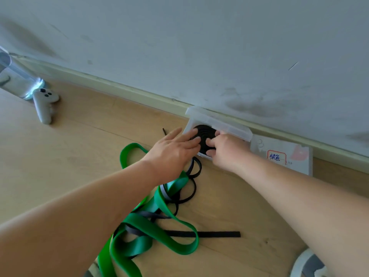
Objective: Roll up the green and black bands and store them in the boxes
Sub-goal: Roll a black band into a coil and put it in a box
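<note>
Here the clear box (229,127) holds a rolled black band (204,131); the left hand (171,150) presses it flat-fingered, the right hand (225,148) grips it. A labelled box (295,159) sits just beside the clear box.

A red-bordered label (276,156) on the lid of the closed white box (299,166), right of centre, carries blue handwritten characters "绿色". Smaller writing below it is illegible.

Left hand (173,148) presses, right hand (225,150) grips rolled black band (203,130) in clear box (229,126).
</note>
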Demonstrator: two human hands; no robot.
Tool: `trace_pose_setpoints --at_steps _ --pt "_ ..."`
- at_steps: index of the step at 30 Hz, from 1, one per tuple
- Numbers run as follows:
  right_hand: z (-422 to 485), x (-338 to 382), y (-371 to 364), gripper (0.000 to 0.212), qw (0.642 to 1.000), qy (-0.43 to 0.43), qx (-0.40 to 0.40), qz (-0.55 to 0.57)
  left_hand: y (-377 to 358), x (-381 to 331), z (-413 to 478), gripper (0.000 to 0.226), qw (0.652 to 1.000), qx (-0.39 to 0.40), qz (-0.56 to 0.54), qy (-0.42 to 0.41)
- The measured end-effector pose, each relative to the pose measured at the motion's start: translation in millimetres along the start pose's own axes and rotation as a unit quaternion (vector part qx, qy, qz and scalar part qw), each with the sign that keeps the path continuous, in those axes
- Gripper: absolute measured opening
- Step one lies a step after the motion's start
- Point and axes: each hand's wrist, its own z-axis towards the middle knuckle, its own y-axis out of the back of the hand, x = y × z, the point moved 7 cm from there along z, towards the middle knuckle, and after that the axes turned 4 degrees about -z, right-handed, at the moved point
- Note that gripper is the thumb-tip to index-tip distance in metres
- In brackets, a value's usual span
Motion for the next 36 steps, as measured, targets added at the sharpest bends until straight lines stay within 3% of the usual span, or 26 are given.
trace_pose_setpoints --at_steps 4,9,17,22,26,32,36 --pt "-18 0 -8 0.035 0.998 0.037 -0.048 0.029 0 -9 6 0.043 0.997 0.025 -0.052 0.046" --pt "-29 3 -19 0.055 0.999 0.019 0.024 0.018 1 -12 12 0.039 0.994 0.039 -0.05 0.092" --pt "-20 14 -9 0.047 0.996 -0.036 0.085 0.006 -5 -16 38 0.022 0.979 0.101 0.032 0.173" --pt "-8 12 -2 0.031 0.997 -0.062 0.038 0.034 -15 1 37 0.027 0.969 0.124 -0.005 0.215" --pt "-20 9 -6 0.025 1.0 -0.007 0.016 0.001 -19 11 30 0.032 0.977 0.11 -0.03 0.181" --pt "-34 6 -5 0.029 0.996 0.02 -0.087 0.016 -3 -5 21 0.024 0.996 -0.012 -0.021 0.087" --pt "-33 9 -3 0.021 0.985 0.073 -0.152 0.032 -1 -6 7 0.039 0.996 -0.072 -0.023 0.043"
